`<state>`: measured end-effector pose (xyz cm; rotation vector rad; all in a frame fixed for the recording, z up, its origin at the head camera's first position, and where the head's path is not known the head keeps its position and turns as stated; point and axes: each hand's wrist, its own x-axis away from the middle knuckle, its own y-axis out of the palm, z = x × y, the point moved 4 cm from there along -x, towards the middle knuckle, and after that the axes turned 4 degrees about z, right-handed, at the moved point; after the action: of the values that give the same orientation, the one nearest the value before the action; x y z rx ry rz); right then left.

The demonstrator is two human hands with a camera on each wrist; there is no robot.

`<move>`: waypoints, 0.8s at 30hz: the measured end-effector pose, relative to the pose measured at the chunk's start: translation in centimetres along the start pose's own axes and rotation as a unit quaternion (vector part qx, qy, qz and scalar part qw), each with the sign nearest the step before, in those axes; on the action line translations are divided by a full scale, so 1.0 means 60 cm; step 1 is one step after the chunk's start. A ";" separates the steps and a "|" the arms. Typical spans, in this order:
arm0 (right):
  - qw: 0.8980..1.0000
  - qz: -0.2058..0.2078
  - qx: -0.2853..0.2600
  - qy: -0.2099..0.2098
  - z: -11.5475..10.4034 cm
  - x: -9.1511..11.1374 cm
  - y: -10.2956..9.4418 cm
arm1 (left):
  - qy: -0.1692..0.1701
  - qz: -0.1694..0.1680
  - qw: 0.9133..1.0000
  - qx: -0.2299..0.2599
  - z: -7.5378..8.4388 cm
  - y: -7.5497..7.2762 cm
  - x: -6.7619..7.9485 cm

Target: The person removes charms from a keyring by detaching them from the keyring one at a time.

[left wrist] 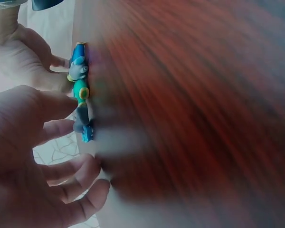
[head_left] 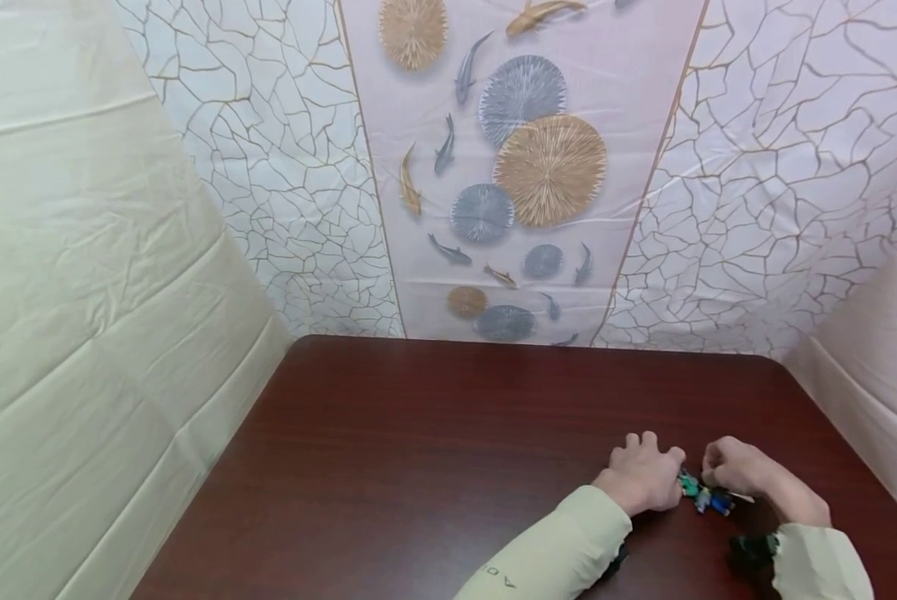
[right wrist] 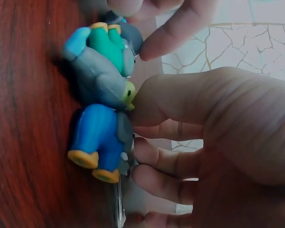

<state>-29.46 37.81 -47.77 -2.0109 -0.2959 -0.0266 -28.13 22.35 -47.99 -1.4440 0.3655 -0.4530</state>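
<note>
Several small toy figurines lie in a row on the table's right part. My left hand is at the row's left end; its thumb and index finger pinch a dark grey figurine, the other fingers spread over the wood. From the right, my right hand reaches in with curled fingers. Its thumb and index fingertips hold the grey figurine with a yellow-green face. Beside that lies a figurine in blue trousers with orange feet, and on the other side one in green.
The dark red-brown table stretches far to the left of the hands. A thin clear strip shows by the blue figurine. Patterned cloth hangs behind the table, with pale cloth along the left side.
</note>
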 end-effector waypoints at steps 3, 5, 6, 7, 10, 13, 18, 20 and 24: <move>1.000 -0.005 -0.001 0.002 -0.005 -0.002 -0.001 | -0.006 0.002 1.000 0.000 0.002 0.000 -0.003; 1.000 -0.006 0.000 -0.001 -0.006 -0.001 -0.002 | -0.009 0.006 1.000 -0.002 0.004 0.001 -0.006; 1.000 -0.007 -0.002 -0.002 -0.006 -0.001 -0.002 | -0.009 0.008 1.000 -0.003 0.005 0.002 -0.006; 1.000 -0.008 -0.003 -0.003 -0.005 0.000 -0.002 | -0.008 0.008 1.000 -0.003 0.005 0.003 -0.007; 1.000 -0.008 -0.007 -0.007 -0.005 0.003 -0.002 | -0.004 0.007 1.000 -0.004 0.008 0.005 -0.009; 1.000 -0.009 -0.019 -0.007 -0.007 0.006 0.000 | -0.001 0.006 1.000 -0.006 0.009 0.006 -0.009; 1.000 0.001 -0.025 -0.015 -0.014 0.009 -0.001 | -0.010 -0.002 1.000 -0.003 0.003 0.003 -0.003; 0.999 0.005 -0.028 -0.019 -0.019 0.009 -0.002 | -0.015 -0.013 1.000 0.001 -0.001 0.003 0.000; 0.998 0.010 -0.044 -0.048 -0.031 0.008 -0.005 | -0.015 -0.027 1.000 0.005 -0.011 0.002 0.001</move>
<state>-28.86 36.38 -46.63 -2.1070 -0.3400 0.0715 -28.38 21.75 -48.16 -1.4516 0.3004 -0.4761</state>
